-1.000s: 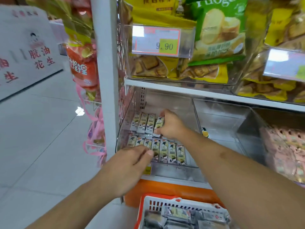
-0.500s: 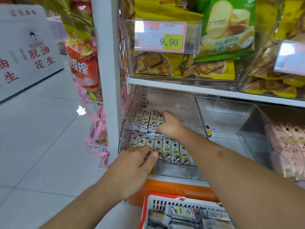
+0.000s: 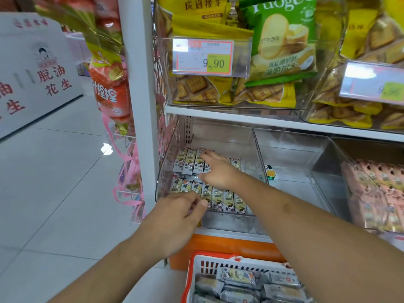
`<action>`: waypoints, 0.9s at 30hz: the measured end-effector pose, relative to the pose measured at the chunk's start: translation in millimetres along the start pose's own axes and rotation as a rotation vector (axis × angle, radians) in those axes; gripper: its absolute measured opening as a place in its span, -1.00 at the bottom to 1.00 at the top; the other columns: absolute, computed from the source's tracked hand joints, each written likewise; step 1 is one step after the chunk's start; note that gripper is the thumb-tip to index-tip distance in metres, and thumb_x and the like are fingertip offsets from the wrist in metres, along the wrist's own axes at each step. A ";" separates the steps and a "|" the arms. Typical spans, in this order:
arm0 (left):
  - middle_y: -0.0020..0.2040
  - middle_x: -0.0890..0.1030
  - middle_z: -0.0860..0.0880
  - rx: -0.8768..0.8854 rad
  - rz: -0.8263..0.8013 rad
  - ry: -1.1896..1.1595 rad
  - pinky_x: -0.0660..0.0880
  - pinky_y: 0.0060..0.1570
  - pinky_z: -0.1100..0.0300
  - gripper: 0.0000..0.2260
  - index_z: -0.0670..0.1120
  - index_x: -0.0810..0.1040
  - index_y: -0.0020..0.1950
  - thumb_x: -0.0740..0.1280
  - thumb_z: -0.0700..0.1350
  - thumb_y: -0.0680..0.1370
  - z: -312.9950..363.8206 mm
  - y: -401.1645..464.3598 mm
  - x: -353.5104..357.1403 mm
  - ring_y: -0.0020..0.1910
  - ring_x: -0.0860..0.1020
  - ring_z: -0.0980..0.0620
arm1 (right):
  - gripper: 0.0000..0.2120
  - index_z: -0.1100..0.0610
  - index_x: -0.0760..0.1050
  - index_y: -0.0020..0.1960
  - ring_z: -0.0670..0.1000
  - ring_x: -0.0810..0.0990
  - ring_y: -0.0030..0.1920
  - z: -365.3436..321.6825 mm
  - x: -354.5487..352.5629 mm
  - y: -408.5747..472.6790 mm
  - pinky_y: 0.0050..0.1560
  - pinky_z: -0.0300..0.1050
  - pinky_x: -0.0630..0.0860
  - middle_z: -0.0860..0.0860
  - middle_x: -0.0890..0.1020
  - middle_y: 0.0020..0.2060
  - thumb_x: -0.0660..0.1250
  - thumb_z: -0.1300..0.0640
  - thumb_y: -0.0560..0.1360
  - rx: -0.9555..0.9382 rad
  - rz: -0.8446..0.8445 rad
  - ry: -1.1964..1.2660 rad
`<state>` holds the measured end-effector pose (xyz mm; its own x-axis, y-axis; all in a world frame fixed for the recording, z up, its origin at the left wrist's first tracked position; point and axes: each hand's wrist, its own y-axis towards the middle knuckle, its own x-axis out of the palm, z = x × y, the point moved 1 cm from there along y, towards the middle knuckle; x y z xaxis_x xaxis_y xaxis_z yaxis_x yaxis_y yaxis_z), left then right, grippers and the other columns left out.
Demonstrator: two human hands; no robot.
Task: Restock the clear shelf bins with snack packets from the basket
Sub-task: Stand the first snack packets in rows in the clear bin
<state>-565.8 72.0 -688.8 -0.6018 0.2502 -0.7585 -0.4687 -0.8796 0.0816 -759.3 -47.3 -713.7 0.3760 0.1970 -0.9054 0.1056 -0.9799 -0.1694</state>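
Since a second ago the right hand (image 3: 215, 171) has flattened, fingers now spread on the back-row snack packets (image 3: 192, 160) inside the clear plastic bin (image 3: 167, 171). Two glossy foil rows lie there. Left hand (image 3: 175, 217) seems to pinch a front packet. The slatted plastic basket (image 3: 196, 272) below stays well stocked.

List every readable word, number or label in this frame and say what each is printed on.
"9.90": price tag on the upper left bin; its small print is unreadable.
"ruoge...", cut off: green biscuit bag.
"咸趣接龙": yellow bag, uncertain.
"脱油花生": white sign.
"乐吧": snack packets in the clear bin.
Second price tag: blurred, seemingly "9.90".
Basket packets: too small.
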 end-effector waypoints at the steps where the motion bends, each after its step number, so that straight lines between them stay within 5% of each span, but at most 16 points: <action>1: -0.17 0.56 0.09 -0.001 0.004 -0.006 0.46 -0.01 0.12 -0.72 0.05 0.52 -0.06 0.15 0.15 0.70 -0.1 0.4 0.1 -0.10 0.51 0.15 | -0.23 -0.11 -0.01 0.71 0.10 -0.08 0.69 -1.0 -1.2 -3.4 0.66 0.21 0.00 -0.10 -0.06 0.70 0.32 -0.06 0.63 -0.002 0.012 0.016; 6: -0.08 0.57 0.16 0.080 0.048 -0.026 0.46 0.08 0.09 -0.80 0.09 0.56 0.00 0.19 0.11 0.69 10.3 -7.4 -2.0 0.00 0.51 0.19 | -0.44 -0.02 0.28 0.63 0.05 0.28 0.57 -10.5 -13.7 -54.9 0.57 0.05 0.25 -0.07 0.30 0.60 0.32 -0.03 0.66 -0.120 0.192 0.162; 10: -0.09 0.57 0.15 0.168 0.028 -0.057 0.44 0.02 0.18 -0.81 0.07 0.57 0.01 0.21 0.09 0.69 35.6 -30.2 -2.5 -0.01 0.52 0.17 | -0.88 0.04 0.56 0.17 -0.06 0.55 0.05 -14.8 -17.4 -146.5 0.08 -0.14 0.50 -0.07 0.57 0.06 0.32 0.10 0.65 -0.256 0.360 0.275; 14: -0.18 0.58 0.06 0.024 -0.234 0.029 0.52 -0.07 0.07 -0.71 0.03 0.54 -0.06 0.16 0.14 0.70 33.5 -56.6 37.6 -0.16 0.57 0.10 | -0.94 -0.01 0.50 0.03 -0.05 0.52 -0.19 14.4 27.4 -226.0 -0.15 -0.10 0.48 -0.07 0.56 -0.19 0.30 0.13 0.65 -0.152 0.118 0.320; 19: -0.01 0.63 -0.09 -0.110 -0.611 0.209 0.50 0.02 0.05 -0.70 0.02 0.54 0.18 0.11 0.15 0.72 -5.1 -95.0 110.3 -0.01 0.59 -0.07 | -0.85 0.03 0.51 0.18 0.05 0.59 -0.08 79.4 123.7 -278.8 -0.01 0.00 0.54 0.03 0.62 -0.04 0.27 0.19 0.63 0.072 -0.259 0.100; 22: -0.05 0.62 -0.12 -0.173 -0.648 0.285 0.46 -0.05 0.06 -0.76 0.04 0.48 0.00 0.13 0.11 0.72 -27.6 -113.1 136.2 -0.04 0.58 -0.08 | -0.82 0.08 0.43 0.27 0.20 0.60 0.08 86.2 165.5 -301.5 -0.04 0.08 0.49 0.12 0.57 0.10 0.25 0.09 0.69 0.037 -0.480 0.022; 27: -0.05 0.58 -0.11 -0.245 -0.578 0.374 0.50 0.08 -0.01 -0.68 -0.08 0.52 -0.07 0.11 0.07 0.70 -42.6 -121.3 157.5 -0.02 0.53 -0.10 | -0.55 0.06 0.43 0.41 0.12 0.56 0.17 51.9 210.2 -316.4 0.03 0.08 0.59 0.07 0.54 0.20 0.31 -0.15 0.62 -0.165 -0.310 -0.119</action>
<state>-576.1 200.9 -845.7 -0.0205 0.5856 -0.8103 -0.4601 -0.7251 -0.5124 -761.4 302.5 -870.7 0.1943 0.4695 -0.8613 0.3489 -0.8537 -0.3867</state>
